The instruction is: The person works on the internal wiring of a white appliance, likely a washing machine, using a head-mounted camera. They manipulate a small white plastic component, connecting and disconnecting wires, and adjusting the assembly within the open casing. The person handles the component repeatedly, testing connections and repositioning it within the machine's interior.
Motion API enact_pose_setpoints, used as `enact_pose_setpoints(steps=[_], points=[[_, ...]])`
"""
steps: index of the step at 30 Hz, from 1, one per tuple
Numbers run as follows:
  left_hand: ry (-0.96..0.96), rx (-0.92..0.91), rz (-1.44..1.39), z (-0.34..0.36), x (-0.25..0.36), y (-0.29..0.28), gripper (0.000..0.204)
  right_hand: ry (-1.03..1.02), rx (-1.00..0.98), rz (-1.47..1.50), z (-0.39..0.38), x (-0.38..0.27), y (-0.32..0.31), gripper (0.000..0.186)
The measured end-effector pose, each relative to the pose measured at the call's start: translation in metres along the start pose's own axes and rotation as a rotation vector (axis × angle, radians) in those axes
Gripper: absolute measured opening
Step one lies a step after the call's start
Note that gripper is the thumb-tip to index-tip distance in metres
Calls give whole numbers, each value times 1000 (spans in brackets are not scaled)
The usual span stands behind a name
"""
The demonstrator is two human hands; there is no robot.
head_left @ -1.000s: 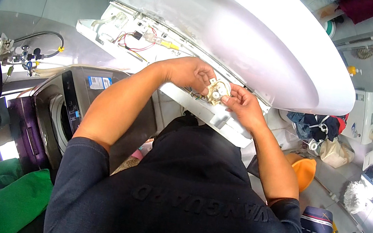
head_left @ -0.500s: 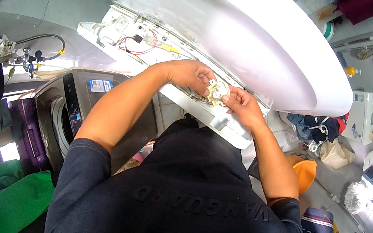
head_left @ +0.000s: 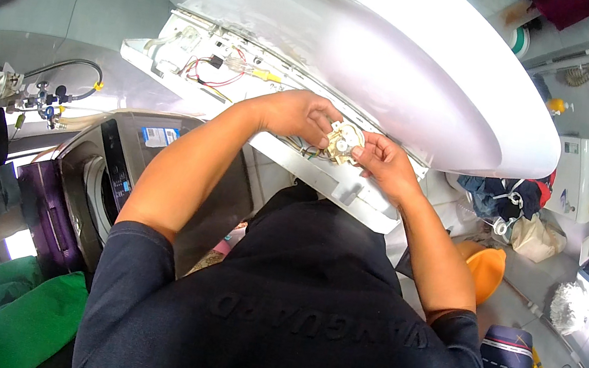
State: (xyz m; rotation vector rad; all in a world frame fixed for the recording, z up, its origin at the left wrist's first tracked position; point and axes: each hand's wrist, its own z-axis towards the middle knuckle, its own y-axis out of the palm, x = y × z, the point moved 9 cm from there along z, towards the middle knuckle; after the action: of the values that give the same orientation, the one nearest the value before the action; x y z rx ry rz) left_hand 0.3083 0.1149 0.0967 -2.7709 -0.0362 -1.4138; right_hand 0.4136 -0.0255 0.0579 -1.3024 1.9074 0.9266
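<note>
My left hand [head_left: 301, 119] and my right hand [head_left: 388, 170] are closed on opposite sides of a cream mechanical part [head_left: 345, 139] with white gears, gripping it with fingertips and thumbs. It sits over a long white open housing [head_left: 298, 163], with short wires below it. Toward the housing's left end lie red wires [head_left: 226, 79], a small black block [head_left: 215, 62] and a yellow sleeved piece [head_left: 266, 75]. A large curved white cover [head_left: 368, 25] stands raised behind the housing, close above my hands.
A front-loading washing machine [head_left: 115, 185] is at left, by hose fittings [head_left: 58, 105], a purple suitcase [head_left: 44, 216] and green fabric [head_left: 28, 311]. At right are piled clothes [head_left: 491, 197], a white appliance [head_left: 575, 180], an orange object [head_left: 482, 274] and a white fluffy duster [head_left: 570, 308].
My fingers and thumbs have shifted slightly on the cream part, which has turned a little between them. The housing and cover look almost the same.
</note>
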Motion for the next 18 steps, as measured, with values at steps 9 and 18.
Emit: enact_pose_setpoints(steps=[9, 18], points=[[-99, 177, 458, -23, 29, -3, 25, -10, 44, 16, -5, -4, 0, 47], [-73, 194, 400, -26, 30, 3, 14, -14, 42, 38, -2, 1, -2, 56]])
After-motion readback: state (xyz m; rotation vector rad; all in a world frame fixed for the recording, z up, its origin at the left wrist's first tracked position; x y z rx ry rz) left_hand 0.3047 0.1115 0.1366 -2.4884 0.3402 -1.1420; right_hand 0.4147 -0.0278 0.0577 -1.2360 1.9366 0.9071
